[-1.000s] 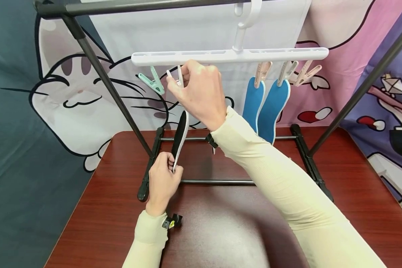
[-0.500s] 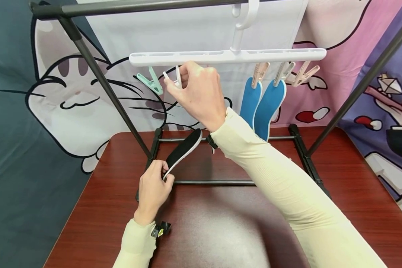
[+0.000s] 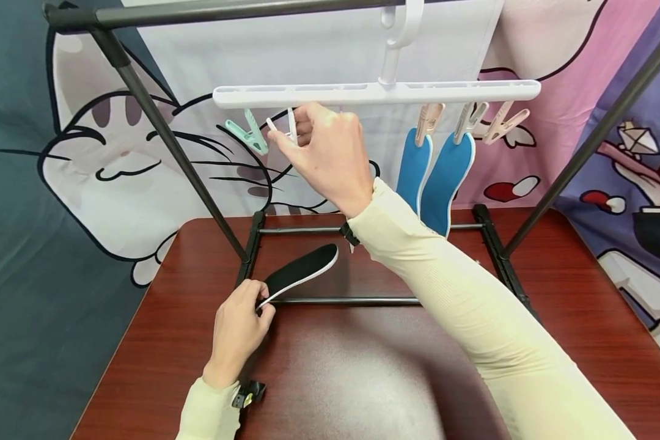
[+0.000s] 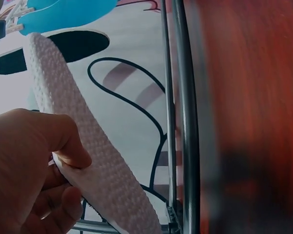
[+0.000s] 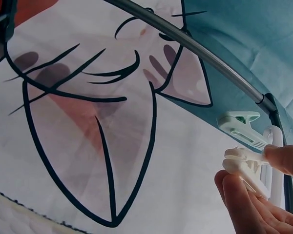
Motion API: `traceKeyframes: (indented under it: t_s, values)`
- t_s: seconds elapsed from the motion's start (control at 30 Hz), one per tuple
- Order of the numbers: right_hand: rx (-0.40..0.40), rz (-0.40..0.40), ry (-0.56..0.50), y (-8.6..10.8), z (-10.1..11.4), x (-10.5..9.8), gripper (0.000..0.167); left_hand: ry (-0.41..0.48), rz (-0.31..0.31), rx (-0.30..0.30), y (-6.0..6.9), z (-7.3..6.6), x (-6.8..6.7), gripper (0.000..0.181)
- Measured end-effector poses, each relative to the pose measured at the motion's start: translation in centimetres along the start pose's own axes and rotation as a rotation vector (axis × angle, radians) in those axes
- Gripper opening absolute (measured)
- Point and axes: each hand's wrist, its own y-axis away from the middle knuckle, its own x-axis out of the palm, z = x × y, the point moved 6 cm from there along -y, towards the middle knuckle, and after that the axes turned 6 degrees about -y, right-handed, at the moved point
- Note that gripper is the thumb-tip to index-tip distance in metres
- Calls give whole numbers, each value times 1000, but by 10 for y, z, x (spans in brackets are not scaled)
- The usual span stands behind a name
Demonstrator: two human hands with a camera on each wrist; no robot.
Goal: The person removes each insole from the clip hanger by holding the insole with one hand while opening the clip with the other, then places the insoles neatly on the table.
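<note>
Low over the table, my left hand (image 3: 239,327) pinches one end of a shoe insole (image 3: 302,269), black on one face with a white edge. Its white, bumpy other face fills much of the left wrist view, where the thumb presses the insole (image 4: 95,126). Up at the white hanger (image 3: 330,95), my right hand (image 3: 330,150) grips a white clothespin (image 5: 244,165) between thumb and fingers. A mint-green clothespin (image 3: 247,133) hangs just left of it. Two blue insoles (image 3: 445,177) hang from clothespins at the right. Another black insole (image 4: 80,45) shows in the left wrist view.
The hanger hooks on a dark metal rack (image 3: 225,12), whose slanted legs and feet stand on the reddish-brown table (image 3: 159,366). One pink clothespin (image 3: 503,124) hangs at the far right. A cartoon-printed cloth (image 3: 115,183) forms the backdrop.
My left hand has moved down and left, carrying the black insole away from the hanger. The insole has tipped from nearly upright to a low slant. My right hand stays at the white clothespin.
</note>
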Motion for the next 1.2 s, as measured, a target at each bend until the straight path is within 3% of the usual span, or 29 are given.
traceKeyframes:
  t_s: [0.53, 1.2]
  values:
    - [-3, 16, -11, 2, 2, -2, 32, -24, 135, 96, 18, 0, 7, 26]
    - [-9, 21, -28, 6, -4, -2, 31, -30, 240, 147, 28, -4, 18, 30]
